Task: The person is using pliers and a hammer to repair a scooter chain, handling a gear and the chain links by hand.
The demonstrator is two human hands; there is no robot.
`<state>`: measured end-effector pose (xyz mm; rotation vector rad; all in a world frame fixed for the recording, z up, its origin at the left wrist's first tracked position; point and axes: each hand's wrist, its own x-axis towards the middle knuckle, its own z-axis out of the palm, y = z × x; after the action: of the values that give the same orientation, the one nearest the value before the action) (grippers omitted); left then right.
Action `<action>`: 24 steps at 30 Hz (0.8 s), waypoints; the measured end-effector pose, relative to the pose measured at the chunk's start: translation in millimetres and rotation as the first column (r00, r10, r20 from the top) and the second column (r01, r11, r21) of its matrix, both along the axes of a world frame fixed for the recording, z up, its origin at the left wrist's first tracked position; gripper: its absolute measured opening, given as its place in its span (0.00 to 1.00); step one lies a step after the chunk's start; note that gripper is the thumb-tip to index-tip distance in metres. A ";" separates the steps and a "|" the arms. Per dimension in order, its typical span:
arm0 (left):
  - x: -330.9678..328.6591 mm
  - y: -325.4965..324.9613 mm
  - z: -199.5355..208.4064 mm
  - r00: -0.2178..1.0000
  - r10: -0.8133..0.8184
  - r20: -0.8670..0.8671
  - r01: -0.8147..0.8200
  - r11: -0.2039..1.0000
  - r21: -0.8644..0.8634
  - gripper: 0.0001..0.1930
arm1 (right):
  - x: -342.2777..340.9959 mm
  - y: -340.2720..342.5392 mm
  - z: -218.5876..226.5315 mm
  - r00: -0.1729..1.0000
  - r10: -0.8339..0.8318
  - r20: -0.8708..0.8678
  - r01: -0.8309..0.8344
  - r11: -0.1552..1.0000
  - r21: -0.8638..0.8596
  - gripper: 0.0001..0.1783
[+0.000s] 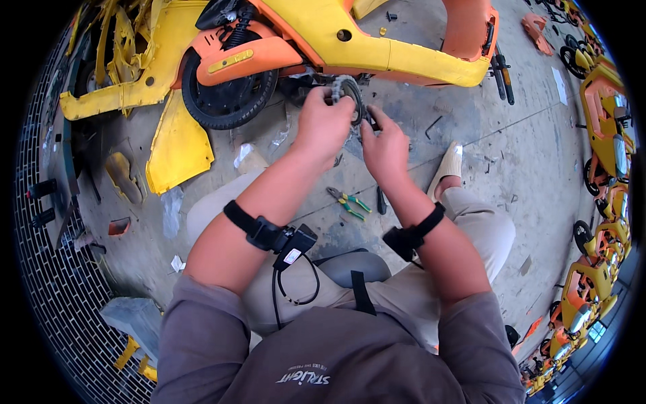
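Observation:
My left hand [324, 126] is closed around a dark, ring-shaped part [350, 86] with a ridged, greyish edge. The ring stands tilted just below the body of a yellow and orange scooter [377, 48]; whether it is joined to the scooter I cannot tell. My right hand [386, 147] is close by on the right, its thumb and fingers pinched at the ring's lower side. A small dark piece shows at those fingertips, too small to name. Below the hands, pliers with green and yellow handles [347, 203] lie on the floor, beside a dark handle-shaped tool [381, 200].
The scooter's black wheel [230, 94] is at the upper left, next to loose yellow panels [176, 149]. An L-shaped hex key [433, 127] lies right of my hands. Many yellow scooters [584, 286] line the right side. A grey block [131, 322] sits at the lower left.

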<state>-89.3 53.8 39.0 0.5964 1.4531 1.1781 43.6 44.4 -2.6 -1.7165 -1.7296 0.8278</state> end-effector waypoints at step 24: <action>-32.2 -25.4 -30.6 0.962 -0.183 -0.202 0.149 0.973 -0.175 0.17 | 38.8 -1.4 -122.0 0.682 -0.546 -0.486 0.392 0.834 -0.388 0.14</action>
<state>-121.5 28.4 8.4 0.7390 1.6291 0.8768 82.4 43.0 -124.6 -1.7065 -0.7324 1.1984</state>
